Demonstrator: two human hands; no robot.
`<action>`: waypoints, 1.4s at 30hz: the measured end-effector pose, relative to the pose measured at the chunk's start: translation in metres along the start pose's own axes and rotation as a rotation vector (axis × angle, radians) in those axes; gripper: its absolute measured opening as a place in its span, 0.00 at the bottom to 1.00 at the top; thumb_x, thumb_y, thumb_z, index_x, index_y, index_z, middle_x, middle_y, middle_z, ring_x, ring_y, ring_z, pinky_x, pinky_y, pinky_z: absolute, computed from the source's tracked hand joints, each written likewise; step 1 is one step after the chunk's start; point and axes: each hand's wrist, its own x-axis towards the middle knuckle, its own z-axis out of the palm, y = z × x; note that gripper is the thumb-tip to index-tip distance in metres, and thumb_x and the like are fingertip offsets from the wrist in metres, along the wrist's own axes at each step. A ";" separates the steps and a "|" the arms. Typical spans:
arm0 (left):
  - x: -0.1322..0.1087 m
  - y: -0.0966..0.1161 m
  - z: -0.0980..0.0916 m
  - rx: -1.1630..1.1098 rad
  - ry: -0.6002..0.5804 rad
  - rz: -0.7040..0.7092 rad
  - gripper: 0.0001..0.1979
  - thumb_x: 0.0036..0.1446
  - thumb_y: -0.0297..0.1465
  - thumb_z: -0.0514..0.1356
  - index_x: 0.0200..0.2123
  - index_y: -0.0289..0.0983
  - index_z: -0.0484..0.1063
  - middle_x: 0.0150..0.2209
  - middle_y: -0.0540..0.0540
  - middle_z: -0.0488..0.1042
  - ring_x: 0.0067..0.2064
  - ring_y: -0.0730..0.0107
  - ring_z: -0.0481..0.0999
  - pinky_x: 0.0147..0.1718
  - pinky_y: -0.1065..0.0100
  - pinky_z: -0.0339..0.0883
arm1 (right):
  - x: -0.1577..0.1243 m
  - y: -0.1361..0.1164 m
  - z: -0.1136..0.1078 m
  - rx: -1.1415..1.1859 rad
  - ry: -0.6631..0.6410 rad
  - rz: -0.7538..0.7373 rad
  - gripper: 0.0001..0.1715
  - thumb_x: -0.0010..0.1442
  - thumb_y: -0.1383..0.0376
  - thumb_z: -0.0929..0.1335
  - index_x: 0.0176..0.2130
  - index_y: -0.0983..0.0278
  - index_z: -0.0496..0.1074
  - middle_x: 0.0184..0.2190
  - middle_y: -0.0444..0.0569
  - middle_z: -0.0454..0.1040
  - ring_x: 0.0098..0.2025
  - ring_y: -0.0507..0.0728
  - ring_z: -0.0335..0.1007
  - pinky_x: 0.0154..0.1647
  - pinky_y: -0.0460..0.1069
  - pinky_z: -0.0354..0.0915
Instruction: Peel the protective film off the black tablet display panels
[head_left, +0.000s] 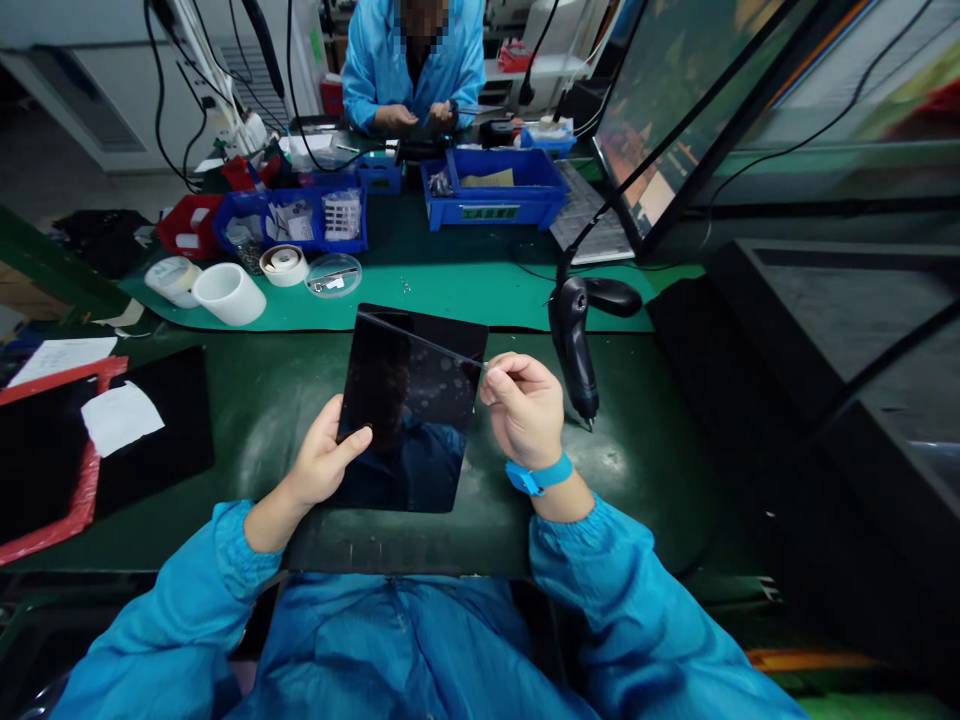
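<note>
A glossy black flat panel (420, 400), like a tablet or screen, is held tilted above the dark green bench mat. My left hand (330, 455) grips its left edge, with the thumb over the front face. At the panel's upper right corner, my right hand (525, 405) pinches the edge of a clear film (439, 348), which is partly lifted from the glass along a slanting line. Pale round marks show on the surface under the film. A blue strap circles my right wrist. The fingers of my left hand behind the panel are hidden.
A black electric screwdriver (576, 350) hangs right of the panel. White tape rolls (229, 295), a clear round dish (334, 277) and blue parts bins (487, 205) stand beyond. Black sheets with red edging (94, 480) lie left. Opposite sits a co-worker in blue (412, 65).
</note>
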 end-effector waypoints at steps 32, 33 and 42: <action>0.002 -0.002 -0.001 -0.038 0.091 0.015 0.22 0.61 0.38 0.71 0.56 0.40 0.76 0.53 0.43 0.80 0.55 0.59 0.79 0.57 0.62 0.73 | -0.003 -0.001 0.002 0.068 -0.063 0.013 0.18 0.52 0.57 0.81 0.28 0.61 0.73 0.23 0.38 0.67 0.21 0.47 0.61 0.21 0.46 0.60; 0.002 -0.003 -0.002 -0.036 0.093 0.018 0.22 0.61 0.39 0.71 0.56 0.40 0.76 0.53 0.43 0.80 0.55 0.59 0.79 0.57 0.62 0.73 | -0.003 0.000 0.002 0.073 -0.063 0.017 0.18 0.52 0.57 0.81 0.28 0.62 0.73 0.23 0.38 0.68 0.21 0.47 0.61 0.21 0.46 0.60; 0.000 -0.009 -0.007 0.016 0.095 0.008 0.21 0.61 0.39 0.71 0.54 0.39 0.76 0.49 0.44 0.80 0.50 0.60 0.79 0.53 0.62 0.74 | -0.003 0.001 0.002 0.110 -0.066 0.025 0.16 0.53 0.59 0.81 0.29 0.62 0.74 0.23 0.39 0.68 0.21 0.47 0.61 0.22 0.46 0.59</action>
